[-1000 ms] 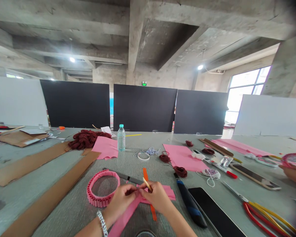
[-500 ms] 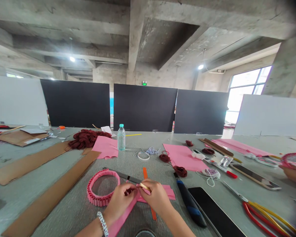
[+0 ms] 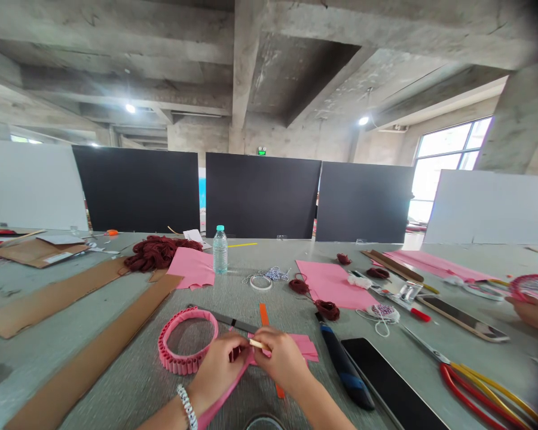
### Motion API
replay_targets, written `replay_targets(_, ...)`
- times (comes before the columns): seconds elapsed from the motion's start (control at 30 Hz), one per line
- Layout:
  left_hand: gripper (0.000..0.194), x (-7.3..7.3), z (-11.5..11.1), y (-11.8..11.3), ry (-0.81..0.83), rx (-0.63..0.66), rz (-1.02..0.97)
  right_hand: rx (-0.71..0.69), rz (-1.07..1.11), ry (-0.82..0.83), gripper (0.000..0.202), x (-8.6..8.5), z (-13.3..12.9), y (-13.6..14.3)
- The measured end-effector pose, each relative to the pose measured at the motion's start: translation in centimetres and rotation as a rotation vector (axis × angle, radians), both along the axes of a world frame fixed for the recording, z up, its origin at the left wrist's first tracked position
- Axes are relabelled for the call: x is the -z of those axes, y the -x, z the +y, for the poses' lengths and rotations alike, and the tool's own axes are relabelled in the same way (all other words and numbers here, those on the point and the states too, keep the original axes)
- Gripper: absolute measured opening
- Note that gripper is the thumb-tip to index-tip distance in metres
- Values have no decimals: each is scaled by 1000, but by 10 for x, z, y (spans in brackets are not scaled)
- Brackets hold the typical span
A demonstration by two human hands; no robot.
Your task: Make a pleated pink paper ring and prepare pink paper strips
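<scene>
Rolling pink paper strip (image 3: 226, 388) | our left hand (image 3: 217, 369), right hand (image 3: 283, 360) both pinching it | stick (image 3: 259, 344) dropped flatter since 1 s ago

Water bottle (image 3: 220, 249) upright mid-tabletop (image 3: 116, 382), dark red yarn heap (image 3: 158, 251) off toward the left edge. Brown cardboard strips (image 3: 63, 292) running along the left side. Red-and-yellow scissors (image 3: 475, 382) near the right corner, dark phone (image 3: 392, 388) lying flat beside a blue-handled tool (image 3: 344, 370).
</scene>
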State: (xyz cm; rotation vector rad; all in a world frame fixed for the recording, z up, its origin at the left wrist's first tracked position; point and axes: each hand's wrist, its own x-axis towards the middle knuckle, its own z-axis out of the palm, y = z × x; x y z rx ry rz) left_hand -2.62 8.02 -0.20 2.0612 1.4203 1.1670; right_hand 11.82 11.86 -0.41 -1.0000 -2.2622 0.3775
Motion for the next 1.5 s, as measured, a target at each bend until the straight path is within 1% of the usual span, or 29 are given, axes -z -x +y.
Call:
replay_targets(0.2, 18, -1, 1, 1, 2, 6, -42, -40, 52, 14, 15, -2, 0, -1)
replay_targets(0.37, 19, 1, 1, 1, 22, 17, -59, -15, 139, 84, 16, -1, 0, -1)
replay_targets(0.43, 18, 2, 1, 1, 54, 15, -114, -2, 192, 110, 16, -3, 0, 1)
replay_targets(0.6, 16, 3, 8, 5, 164, 19, -316, 82, 450, 270, 12, -14, 5, -4)
replay_targets(0.67, 17, 5, 12, 8, 175, 7, -353, 69, 508, 344, 13, -19, 8, -14)
replay_targets(0.77, 17, 6, 15, 10, 195, 0, -432, -74, 553, 476, 28, -19, 11, -35)
replay_targets(0.87, 17, 6, 13, 10, 225, 8, -515, -260, 538, 586, 52, -6, 18, -54)
replay_targets(0.93, 18, 5, 12, 9, 244, 16, -564, -430, 505, 700, 61, 3, 24, -63)
replay_targets(0.97, 18, 4, 11, 9, 250, 17, -587, -555, 500, 780, 63, 5, 27, -67)
replay_targets(1.0, 18, 4, 11, 9, 256, 16, -612, -648, 530, 844, 64, 5, 29, -69)
replay_targets(1.03, 19, 3, 11, 9, 260, 13, -636, -708, 595, 894, 64, 2, 29, -70)
replay_targets(1.07, 19, 3, 11, 9, 261, 6, -663, -707, 683, 921, 62, -3, 28, -70)
replay_targets(1.1, 19, 3, 11, 9, 258, -3, -690, -623, 788, 918, 58, -9, 25, -68)
replay_targets(1.13, 19, 4, 11, 9, 249, -16, -720, -525, 844, 917, 51, -16, 20, -64)
replay_targets(1.17, 18, 4, 12, 9, 235, -31, -751, -436, 813, 924, 43, -23, 16, -58)
replay_targets(1.2, 17, 5, 13, 10, 218, -49, -785, -350, 721, 918, 36, -27, 10, -49)
replay_targets(1.27, 16, 6, 14, 11, 184, -87, -864, -206, 524, 799, 30, -30, 1, -30)
replay_targets(1.3, 16, 7, 14, 12, 171, -103, -908, -203, 449, 731, 27, -28, -3, -21)
replay_targets(1.37, 17, 7, 15, 13, 154, -121, -997, -245, 358, 672, 20, -20, -7, -7)
replay_targets(1.43, 18, 5, 16, 15, 143, -122, -1079, -228, 381, 693, 13, -12, -6, -1)
replay_targets(1.5, 19, 3, 16, 17, 135, -114, -1152, -148, 487, 714, 11, -10, -2, -2)
